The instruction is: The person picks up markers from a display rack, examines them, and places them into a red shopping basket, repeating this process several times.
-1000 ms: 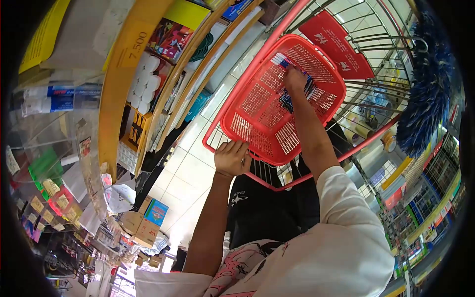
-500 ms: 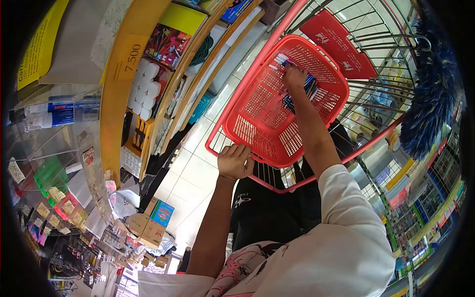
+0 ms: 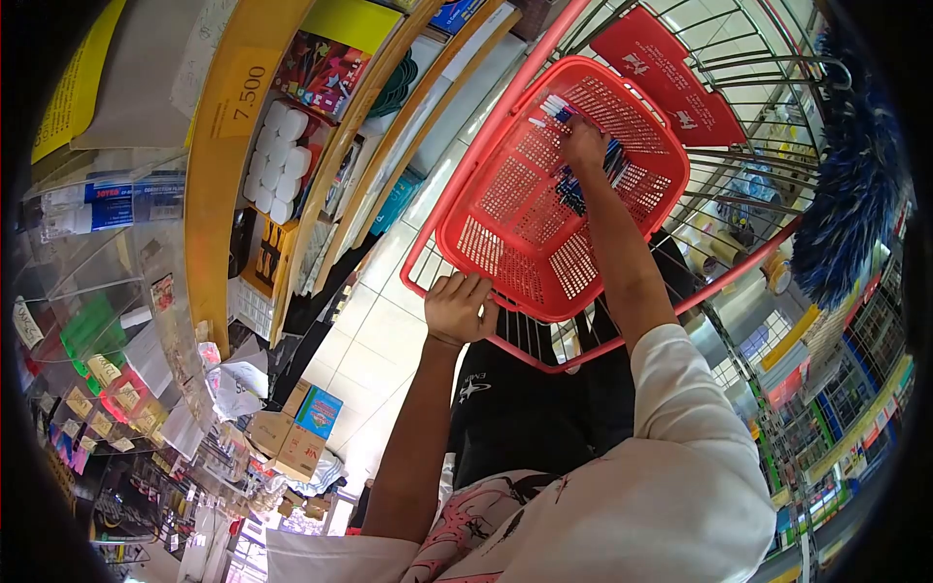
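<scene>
A red plastic basket (image 3: 486, 209) with perforated walls rests on a wire shopping cart (image 3: 748, 107). Inside it, at the far side, lie several blue and dark pens (image 3: 570, 192). My right hand (image 3: 583, 146) reaches down among them, its fingers closed round a bunch of pens (image 3: 554, 109) whose white ends stick out past the fingertips. My left hand (image 3: 461, 305) is curled over the cart's red rail (image 3: 416, 282), close to the basket's near left corner.
To the left stands a wooden shelf (image 3: 209, 223) with a 7.500 price tag, white bottles (image 3: 279, 160) and clear bins. A blue fluffy duster (image 3: 846, 194) hangs at the cart's right. Cardboard boxes (image 3: 296, 447) lie on the tiled floor (image 3: 355, 335).
The view has shifted slightly, so the shelf sits a little further left. My right hand stays on the pens with a small shift, and my left hand keeps its place on the rail.
</scene>
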Available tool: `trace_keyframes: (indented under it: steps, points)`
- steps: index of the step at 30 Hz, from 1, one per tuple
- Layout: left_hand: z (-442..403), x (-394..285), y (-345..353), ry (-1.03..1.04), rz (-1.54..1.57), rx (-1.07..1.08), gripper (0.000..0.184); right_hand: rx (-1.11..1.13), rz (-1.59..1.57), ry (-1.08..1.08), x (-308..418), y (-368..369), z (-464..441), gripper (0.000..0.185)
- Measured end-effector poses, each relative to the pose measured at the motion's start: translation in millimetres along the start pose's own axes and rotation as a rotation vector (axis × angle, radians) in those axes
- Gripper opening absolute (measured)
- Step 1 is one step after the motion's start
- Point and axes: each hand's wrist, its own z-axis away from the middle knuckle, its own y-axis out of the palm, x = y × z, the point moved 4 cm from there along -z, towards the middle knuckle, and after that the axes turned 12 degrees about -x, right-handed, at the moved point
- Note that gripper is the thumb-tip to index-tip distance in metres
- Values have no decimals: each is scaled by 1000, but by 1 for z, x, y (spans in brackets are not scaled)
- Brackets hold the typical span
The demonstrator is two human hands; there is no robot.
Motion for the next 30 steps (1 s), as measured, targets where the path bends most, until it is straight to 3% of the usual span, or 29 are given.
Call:
trace_keyframes:
  steps: [3,7,9,16,21,25,27,29,30]
  points:
    - [1,1,0,3,-14,28,13,-119,-68,41,-5,-6,2,26]
    - [1,1,3,-1,5,35,14,16,12,76,-7,-8,1,26]
    - [6,4,5,17,-14,44,16,-40,69,-83,-21,20,-1,25]
    - [3,4,-1,-23,-8,49,15,136,3,20,-14,8,-3,27]
    - [4,1,-1,-33,-10,43,15,74,-43,-35,-14,5,-1,29]
    - [4,-1,-3,-23,-32,51,13,-121,-553,-35,2,-36,20,27]
    - [3,-2,-4,-2,-23,4,13,8,-747,43,-4,-24,36,22]
    - [6,-2,-5,-15,0,-22,11,220,-1338,136,9,-49,62,22]
    - [7,-2,-5,7,10,-51,11,376,-1244,308,23,-89,75,22]
